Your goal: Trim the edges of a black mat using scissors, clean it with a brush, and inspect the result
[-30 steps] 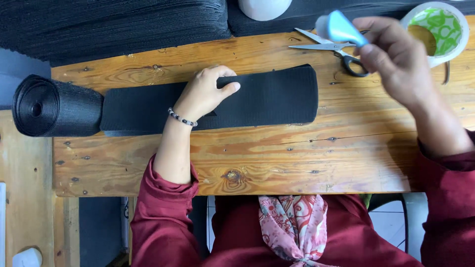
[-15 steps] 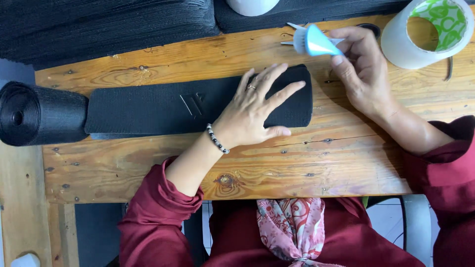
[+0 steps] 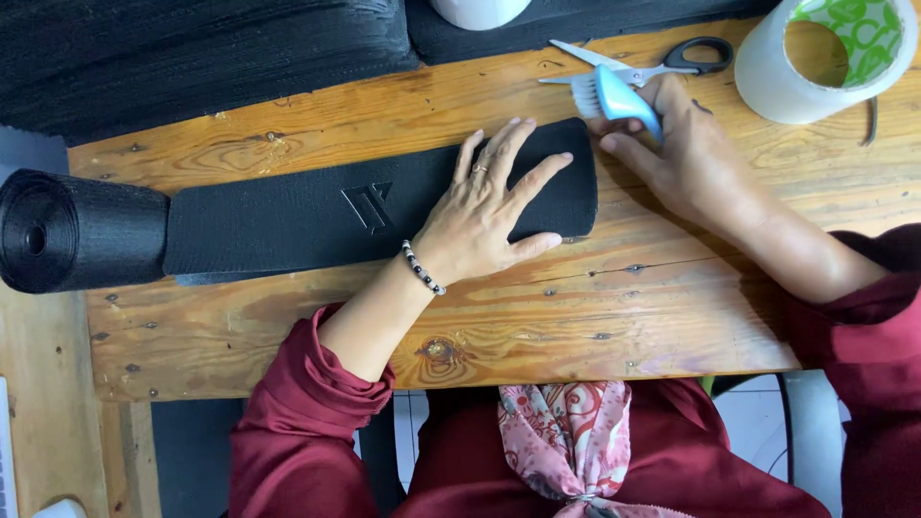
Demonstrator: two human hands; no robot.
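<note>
Knotty wooden table (image 3: 537, 317) – daylight; pale tiled floor (image 3: 758, 422) below.

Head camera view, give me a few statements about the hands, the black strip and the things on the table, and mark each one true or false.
1. The left hand lies flat on the black strip. True.
2. The right hand holds the scissors. False: it holds a blue brush; the scissors lie on the wooden table just beyond it.
3. The strip's left end is wound into a roll. True.
4. The white tape roll sits on the strip. False: it stands on the table at the far right, apart from the strip.
5. The left wrist wears a beaded bracelet. True.
</note>
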